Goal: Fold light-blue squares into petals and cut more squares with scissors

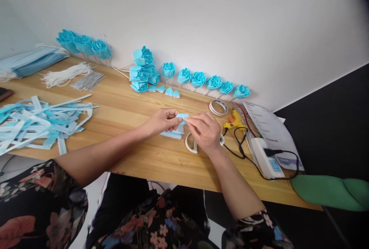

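Observation:
Between my two hands is a small light-blue piece of mask fabric (182, 116), pinched at its edges. My left hand (167, 120) grips its left side with thumb and curled fingers. On its right side, my right hand (206, 127) pinches it between thumb and fingertips. Beneath them lies a small stack of pale blue fabric pieces (173, 132), partly covered by my left hand. White scissors handles (189, 144) show under my right hand, which hides the rest of them.
Blue fabric flowers (198, 79) on sticks line the wall, with cut petals (169, 91) before them. A tape roll (218, 107), yellow glue gun (235, 120) and power strip (268, 158) with cables are right. Fabric strips (43, 122), white ear loops (65, 74) and masks (34, 60) lie left.

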A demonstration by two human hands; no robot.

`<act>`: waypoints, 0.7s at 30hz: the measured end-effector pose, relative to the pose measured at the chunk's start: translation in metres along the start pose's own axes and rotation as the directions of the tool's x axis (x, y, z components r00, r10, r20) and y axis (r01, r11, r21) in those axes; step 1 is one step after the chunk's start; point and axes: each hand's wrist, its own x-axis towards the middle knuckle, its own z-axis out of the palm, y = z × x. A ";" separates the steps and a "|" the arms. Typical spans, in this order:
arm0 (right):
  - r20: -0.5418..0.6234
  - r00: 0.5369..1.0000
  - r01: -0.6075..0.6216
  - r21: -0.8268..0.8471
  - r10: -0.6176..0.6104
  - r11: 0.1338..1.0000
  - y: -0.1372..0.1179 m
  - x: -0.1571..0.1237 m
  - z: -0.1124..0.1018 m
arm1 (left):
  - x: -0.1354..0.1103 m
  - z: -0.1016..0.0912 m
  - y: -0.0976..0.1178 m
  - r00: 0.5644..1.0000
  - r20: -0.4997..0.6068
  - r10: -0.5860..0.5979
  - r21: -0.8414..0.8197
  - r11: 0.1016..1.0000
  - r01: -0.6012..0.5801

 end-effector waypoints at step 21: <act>0.081 0.962 -0.272 0.237 0.259 0.933 -0.007 0.007 -0.009 | 0.001 -0.004 0.000 1.000 0.020 0.018 0.145 0.989 -0.021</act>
